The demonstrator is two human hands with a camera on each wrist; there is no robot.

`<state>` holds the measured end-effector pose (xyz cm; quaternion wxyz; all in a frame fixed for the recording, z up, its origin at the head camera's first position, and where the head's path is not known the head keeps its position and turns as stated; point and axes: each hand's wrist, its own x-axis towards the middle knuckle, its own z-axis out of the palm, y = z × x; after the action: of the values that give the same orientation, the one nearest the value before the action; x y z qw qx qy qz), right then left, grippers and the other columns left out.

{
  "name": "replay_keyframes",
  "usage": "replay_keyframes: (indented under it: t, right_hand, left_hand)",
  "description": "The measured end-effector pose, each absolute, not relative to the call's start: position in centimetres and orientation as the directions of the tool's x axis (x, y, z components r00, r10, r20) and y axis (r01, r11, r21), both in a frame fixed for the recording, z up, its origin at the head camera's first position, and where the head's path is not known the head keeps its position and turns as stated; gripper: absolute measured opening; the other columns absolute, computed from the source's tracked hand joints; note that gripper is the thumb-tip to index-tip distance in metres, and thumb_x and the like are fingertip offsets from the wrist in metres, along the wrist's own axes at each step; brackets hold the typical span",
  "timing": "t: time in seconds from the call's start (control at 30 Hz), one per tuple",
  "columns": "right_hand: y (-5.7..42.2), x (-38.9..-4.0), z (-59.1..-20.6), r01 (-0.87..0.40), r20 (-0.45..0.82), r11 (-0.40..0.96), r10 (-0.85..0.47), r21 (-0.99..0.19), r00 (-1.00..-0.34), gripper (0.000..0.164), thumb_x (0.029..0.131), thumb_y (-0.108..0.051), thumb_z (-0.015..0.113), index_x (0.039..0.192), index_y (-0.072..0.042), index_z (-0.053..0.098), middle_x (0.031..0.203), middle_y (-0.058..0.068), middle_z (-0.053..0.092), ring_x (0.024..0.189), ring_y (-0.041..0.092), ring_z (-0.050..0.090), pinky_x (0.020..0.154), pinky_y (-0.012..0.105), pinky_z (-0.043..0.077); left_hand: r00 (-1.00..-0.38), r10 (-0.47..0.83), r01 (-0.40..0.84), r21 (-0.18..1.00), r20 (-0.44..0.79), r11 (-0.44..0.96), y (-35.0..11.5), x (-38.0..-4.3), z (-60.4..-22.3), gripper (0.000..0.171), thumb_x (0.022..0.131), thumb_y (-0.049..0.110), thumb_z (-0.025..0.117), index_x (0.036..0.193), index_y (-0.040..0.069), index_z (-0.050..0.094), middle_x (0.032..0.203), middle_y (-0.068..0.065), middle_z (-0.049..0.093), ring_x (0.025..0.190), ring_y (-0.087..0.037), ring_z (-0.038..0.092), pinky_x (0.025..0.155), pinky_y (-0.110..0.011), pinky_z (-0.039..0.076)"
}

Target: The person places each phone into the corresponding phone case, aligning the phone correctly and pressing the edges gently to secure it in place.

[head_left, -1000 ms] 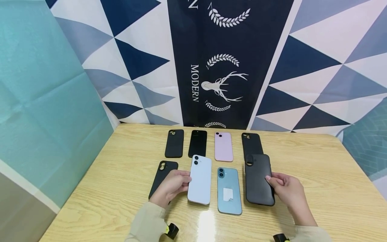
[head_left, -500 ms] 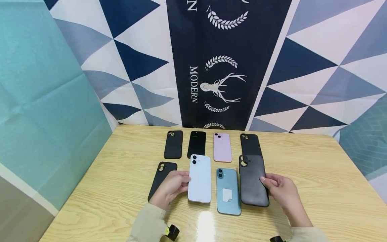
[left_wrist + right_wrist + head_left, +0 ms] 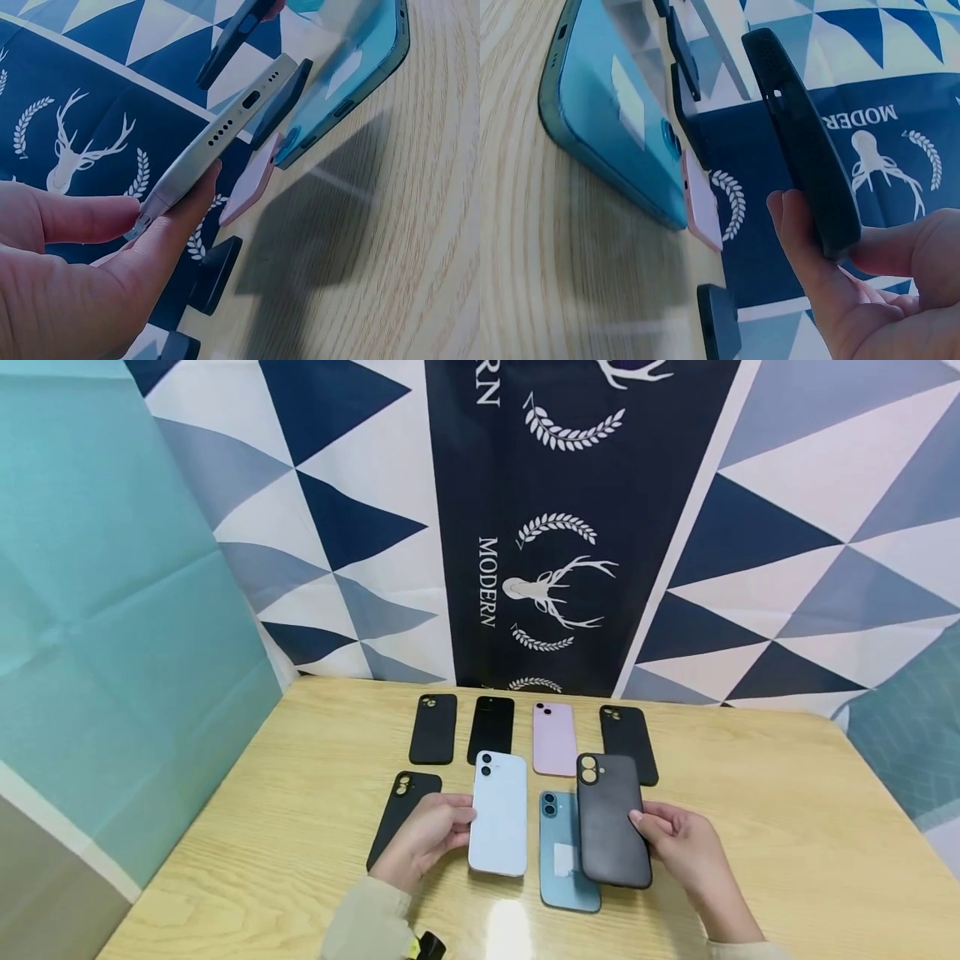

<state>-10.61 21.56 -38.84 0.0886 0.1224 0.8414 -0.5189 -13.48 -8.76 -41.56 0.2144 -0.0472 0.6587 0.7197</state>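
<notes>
My left hand (image 3: 429, 833) pinches the left edge of a white smartphone (image 3: 498, 814), back facing up with two camera lenses at its top left. The left wrist view shows that phone's bottom edge (image 3: 240, 109) raised above the table, thumb on one face and fingers on the other. With thumb and fingers my right hand (image 3: 686, 843) grips the right edge of a black phone case (image 3: 611, 822) with a camera cutout. This case overlaps a teal smartphone (image 3: 558, 881), which lies on the table with a white sticker on its back. In the right wrist view the case (image 3: 802, 135) stands clear of the teal phone.
A black phone case (image 3: 401, 810) lies partly behind my left hand. Along the back are another black case (image 3: 433, 731), a black phone (image 3: 491, 727), a pink phone (image 3: 554, 739) and one more black case (image 3: 632, 742). Patterned cloth (image 3: 375, 593) rises behind the wooden table (image 3: 262, 843).
My right hand has moved left with the black case, from beside the teal phone to partly over it. The left hand and white phone stay nearly in place. The head view has shifted slightly.
</notes>
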Motion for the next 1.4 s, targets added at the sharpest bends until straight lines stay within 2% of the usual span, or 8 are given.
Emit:
replay_keyframes:
  t: [0.13, 0.5, 0.77, 0.93, 1.1, 1.4]
  right_hand:
    - [21.3, -10.5, -38.8, 0.305, -0.275, 0.431, 0.130, -0.849, -0.952, 0.049, 0.100, -0.018, 0.055, 0.136, 0.016, 0.046, 0.122, 0.025, 0.067, 0.083, -0.005, 0.066, 0.075, 0.023, 0.060]
    - [20.5, -10.6, -38.8, 0.291, -0.269, 0.388, 0.111, -0.874, -0.957, 0.048, 0.100, -0.015, 0.056, 0.135, 0.016, 0.046, 0.119, 0.024, 0.069, 0.077, -0.009, 0.065, 0.075, 0.023, 0.060]
    - [20.0, -10.7, -38.7, 0.276, -0.260, 0.362, 0.093, -0.890, -0.961, 0.048, 0.100, -0.014, 0.056, 0.135, 0.017, 0.046, 0.120, 0.025, 0.068, 0.079, -0.005, 0.068, 0.075, 0.024, 0.061]
    - [19.7, -10.7, -38.5, 0.282, -0.269, 0.369, 0.089, -0.886, -0.959, 0.049, 0.100, -0.015, 0.056, 0.136, 0.016, 0.044, 0.124, 0.027, 0.065, 0.084, -0.001, 0.070, 0.076, 0.027, 0.061]
    - [19.5, -10.6, -38.3, 0.278, -0.266, 0.350, 0.084, -0.895, -0.960, 0.049, 0.099, -0.014, 0.057, 0.136, 0.016, 0.046, 0.120, 0.025, 0.068, 0.081, -0.002, 0.070, 0.075, 0.026, 0.061]
    - [18.8, -10.4, -38.1, 0.278, -0.269, 0.341, 0.075, -0.898, -0.960, 0.045, 0.099, -0.012, 0.056, 0.133, 0.017, 0.048, 0.116, 0.024, 0.070, 0.078, -0.002, 0.069, 0.072, 0.025, 0.061]
  left_hand:
    - [-0.904, 0.262, -0.361, 0.931, -0.337, -0.048, -8.3, -13.6, -41.6, 0.036, 0.095, -0.002, 0.047, 0.127, -0.018, 0.053, 0.109, -0.019, 0.071, 0.085, -0.010, 0.067, 0.080, -0.025, 0.060]
    - [-0.903, 0.253, -0.371, 0.927, -0.346, -0.055, -8.4, -13.5, -41.5, 0.035, 0.096, -0.003, 0.048, 0.126, -0.018, 0.053, 0.108, -0.018, 0.071, 0.084, -0.009, 0.067, 0.079, -0.025, 0.060]
    - [-0.903, 0.246, -0.379, 0.923, -0.353, -0.065, -8.3, -13.5, -41.3, 0.035, 0.096, -0.003, 0.047, 0.127, -0.018, 0.053, 0.111, -0.020, 0.070, 0.086, -0.010, 0.068, 0.082, -0.028, 0.060]
    - [-0.903, 0.254, -0.376, 0.923, -0.347, -0.075, -8.2, -13.6, -41.2, 0.035, 0.095, -0.004, 0.048, 0.127, -0.018, 0.054, 0.105, -0.015, 0.072, 0.085, -0.010, 0.068, 0.082, -0.027, 0.060]
    - [-0.901, 0.262, -0.378, 0.922, -0.346, -0.082, -8.0, -13.7, -41.2, 0.035, 0.095, -0.004, 0.047, 0.126, -0.019, 0.053, 0.098, -0.010, 0.072, 0.084, -0.009, 0.067, 0.081, -0.026, 0.060]
    - [-0.901, 0.266, -0.376, 0.923, -0.344, -0.081, -7.9, -13.5, -41.0, 0.036, 0.094, -0.005, 0.048, 0.127, -0.019, 0.053, 0.106, -0.017, 0.072, 0.085, -0.010, 0.068, 0.083, -0.029, 0.060]
